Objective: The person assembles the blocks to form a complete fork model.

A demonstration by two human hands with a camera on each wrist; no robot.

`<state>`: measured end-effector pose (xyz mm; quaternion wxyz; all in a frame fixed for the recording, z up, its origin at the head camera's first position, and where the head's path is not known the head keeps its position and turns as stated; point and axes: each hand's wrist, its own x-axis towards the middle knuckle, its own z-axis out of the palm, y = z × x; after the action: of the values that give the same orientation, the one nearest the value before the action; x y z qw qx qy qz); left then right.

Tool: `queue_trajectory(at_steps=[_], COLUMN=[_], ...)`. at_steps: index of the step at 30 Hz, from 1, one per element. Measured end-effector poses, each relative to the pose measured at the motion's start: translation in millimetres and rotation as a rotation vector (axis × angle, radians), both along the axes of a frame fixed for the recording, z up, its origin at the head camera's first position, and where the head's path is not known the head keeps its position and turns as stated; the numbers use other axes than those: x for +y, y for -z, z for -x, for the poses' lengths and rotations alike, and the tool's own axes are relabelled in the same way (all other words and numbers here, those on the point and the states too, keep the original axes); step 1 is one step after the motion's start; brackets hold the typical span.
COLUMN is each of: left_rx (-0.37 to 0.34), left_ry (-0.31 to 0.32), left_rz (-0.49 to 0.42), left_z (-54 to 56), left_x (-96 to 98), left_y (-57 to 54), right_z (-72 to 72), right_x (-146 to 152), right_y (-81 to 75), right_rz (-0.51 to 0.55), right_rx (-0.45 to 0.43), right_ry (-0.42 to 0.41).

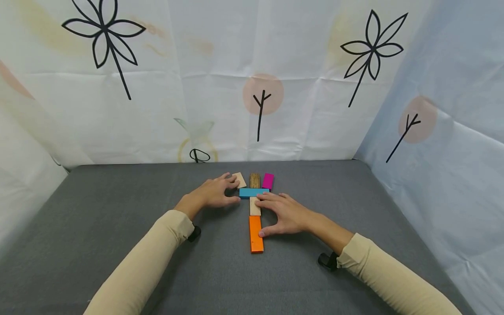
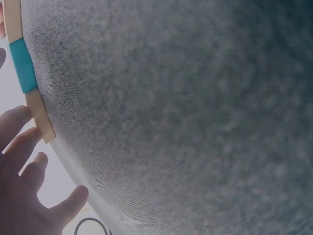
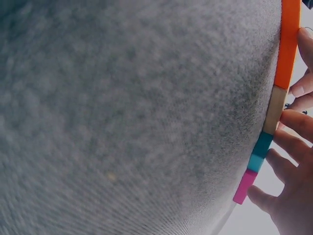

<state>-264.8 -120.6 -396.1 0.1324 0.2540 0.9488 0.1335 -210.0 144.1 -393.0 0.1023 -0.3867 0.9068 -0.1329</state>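
Flat blocks lie in a figure on the grey table. An orange block (image 1: 256, 241) stands lengthwise nearest me, with a light wooden block (image 1: 253, 211) above it and a blue block (image 1: 248, 193) crosswise on top. Past the blue one sit a tilted light wooden block (image 1: 240, 179), a brown textured block (image 1: 255, 180) and a magenta block (image 1: 268, 180). My left hand (image 1: 214, 192) rests its fingers at the tilted block, thumb by the blue block's left end. Fingers of my right hand (image 1: 287, 213) spread over the blue and lower wooden blocks, its thumb against the orange block's right side.
The grey tabletop (image 1: 118, 210) surrounds the blocks. White printed cloth (image 1: 220, 52) hangs behind and along both sides. Each wrist wears a dark camera, such as the right wrist camera (image 1: 327, 261).
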Motion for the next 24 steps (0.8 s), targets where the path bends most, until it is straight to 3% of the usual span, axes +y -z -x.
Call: queue_trajectory(at_steps=[10, 24], left_rx=[-0.007, -0.007], left_ry=[-0.001, -0.001], left_rz=[-0.005, -0.023], left_z=[-1.7, -1.7], left_x=[0.8, -0.3], left_y=[-1.5, -2.2], right_z=[-2.0, -4.9], right_x=[-6.5, -16.0], right_y=[-6.3, 1.2], right_rz=[-0.053, 0.067], right_rx=[0.032, 0.158], right_ry=[-0.001, 0.064])
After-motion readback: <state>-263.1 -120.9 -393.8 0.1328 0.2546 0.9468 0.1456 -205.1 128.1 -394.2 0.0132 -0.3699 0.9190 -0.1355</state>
